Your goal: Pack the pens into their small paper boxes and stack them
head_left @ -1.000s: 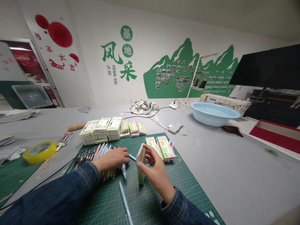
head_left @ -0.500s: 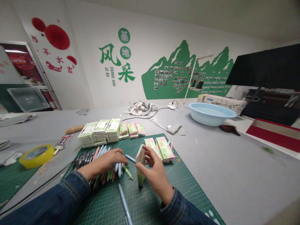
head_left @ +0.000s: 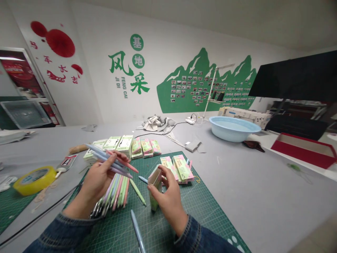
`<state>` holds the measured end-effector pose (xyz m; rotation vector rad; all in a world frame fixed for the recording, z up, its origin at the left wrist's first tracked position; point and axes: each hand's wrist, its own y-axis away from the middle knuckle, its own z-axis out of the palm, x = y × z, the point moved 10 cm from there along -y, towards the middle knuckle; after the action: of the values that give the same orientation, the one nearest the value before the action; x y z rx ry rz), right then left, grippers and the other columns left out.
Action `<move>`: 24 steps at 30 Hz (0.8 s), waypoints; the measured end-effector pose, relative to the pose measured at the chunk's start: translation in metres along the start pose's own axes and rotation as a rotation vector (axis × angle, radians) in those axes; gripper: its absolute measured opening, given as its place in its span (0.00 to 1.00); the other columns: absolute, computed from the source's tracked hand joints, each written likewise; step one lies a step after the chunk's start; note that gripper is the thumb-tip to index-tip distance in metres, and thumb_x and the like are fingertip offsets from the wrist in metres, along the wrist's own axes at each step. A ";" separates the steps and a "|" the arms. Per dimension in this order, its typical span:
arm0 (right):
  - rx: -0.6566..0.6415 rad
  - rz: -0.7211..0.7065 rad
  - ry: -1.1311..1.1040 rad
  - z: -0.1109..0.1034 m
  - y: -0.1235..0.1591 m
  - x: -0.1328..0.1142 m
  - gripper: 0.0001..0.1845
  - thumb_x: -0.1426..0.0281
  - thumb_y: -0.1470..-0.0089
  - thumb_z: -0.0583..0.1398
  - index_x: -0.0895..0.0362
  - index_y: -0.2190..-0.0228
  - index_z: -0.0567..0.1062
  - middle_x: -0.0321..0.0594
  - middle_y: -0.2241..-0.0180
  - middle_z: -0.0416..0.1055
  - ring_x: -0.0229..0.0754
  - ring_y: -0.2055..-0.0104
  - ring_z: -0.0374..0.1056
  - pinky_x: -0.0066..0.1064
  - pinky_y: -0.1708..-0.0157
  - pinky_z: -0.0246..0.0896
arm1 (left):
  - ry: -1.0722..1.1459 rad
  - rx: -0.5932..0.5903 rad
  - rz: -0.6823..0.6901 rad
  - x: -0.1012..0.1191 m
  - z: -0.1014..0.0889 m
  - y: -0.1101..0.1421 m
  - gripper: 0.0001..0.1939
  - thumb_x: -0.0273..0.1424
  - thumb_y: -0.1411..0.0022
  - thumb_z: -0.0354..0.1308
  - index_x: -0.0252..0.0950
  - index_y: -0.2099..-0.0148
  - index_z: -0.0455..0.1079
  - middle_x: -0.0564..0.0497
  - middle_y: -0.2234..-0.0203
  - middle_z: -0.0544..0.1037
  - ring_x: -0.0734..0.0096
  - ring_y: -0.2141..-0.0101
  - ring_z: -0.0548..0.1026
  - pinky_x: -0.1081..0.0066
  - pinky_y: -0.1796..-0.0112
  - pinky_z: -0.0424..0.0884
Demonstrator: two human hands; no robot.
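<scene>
Pens [head_left: 101, 152] in left hand [head_left: 96, 179], a gap from open-topped box [head_left: 153, 203] in right hand [head_left: 170, 195].

Bunched pastel pens [head_left: 98, 151] raised, slanted; small open box [head_left: 155, 181] upright on green mat [head_left: 168, 233].

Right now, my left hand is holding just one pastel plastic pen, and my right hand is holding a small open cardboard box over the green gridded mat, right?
Not quite: the head view shows several pastel plastic pens bunched in your left hand, not just one. Your right hand is indeed holding the small open cardboard box over the green gridded mat.
</scene>
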<state>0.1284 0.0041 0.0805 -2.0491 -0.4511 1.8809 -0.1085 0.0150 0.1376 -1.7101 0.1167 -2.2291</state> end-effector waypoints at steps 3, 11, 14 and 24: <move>0.011 -0.033 0.050 0.004 0.002 -0.006 0.33 0.73 0.54 0.68 0.51 0.45 0.70 0.43 0.45 0.70 0.50 0.43 0.67 0.41 0.43 0.64 | 0.291 0.001 0.092 0.035 0.025 0.012 0.04 0.32 0.38 0.64 0.39 0.64 0.71 0.56 0.72 0.73 0.72 0.66 0.75 0.63 0.54 0.77; 0.054 -0.104 0.068 0.006 0.003 -0.022 0.32 0.75 0.53 0.67 0.50 0.46 0.69 0.42 0.46 0.70 0.49 0.43 0.66 0.41 0.40 0.60 | 0.163 -0.068 0.208 0.061 0.101 0.029 0.05 0.34 0.36 0.61 0.39 0.63 0.69 0.54 0.68 0.73 0.69 0.63 0.75 0.62 0.53 0.76; 0.055 -0.110 0.057 0.006 0.002 -0.026 0.32 0.77 0.54 0.67 0.50 0.47 0.70 0.41 0.47 0.70 0.49 0.43 0.66 0.41 0.40 0.60 | 0.026 -0.079 0.267 0.059 0.109 0.031 0.06 0.34 0.36 0.60 0.39 0.64 0.69 0.54 0.67 0.74 0.68 0.62 0.76 0.61 0.52 0.75; 0.052 -0.142 0.007 0.009 -0.001 -0.030 0.25 0.76 0.52 0.67 0.50 0.52 0.73 0.40 0.51 0.71 0.48 0.48 0.68 0.37 0.44 0.63 | -0.530 -0.160 0.312 0.039 0.117 0.043 0.08 0.38 0.34 0.56 0.38 0.61 0.71 0.50 0.65 0.77 0.63 0.60 0.76 0.64 0.53 0.70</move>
<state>0.1166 -0.0080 0.1074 -1.9365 -0.5251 1.7829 0.0028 -0.0216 0.1945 -2.1360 0.4098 -1.5280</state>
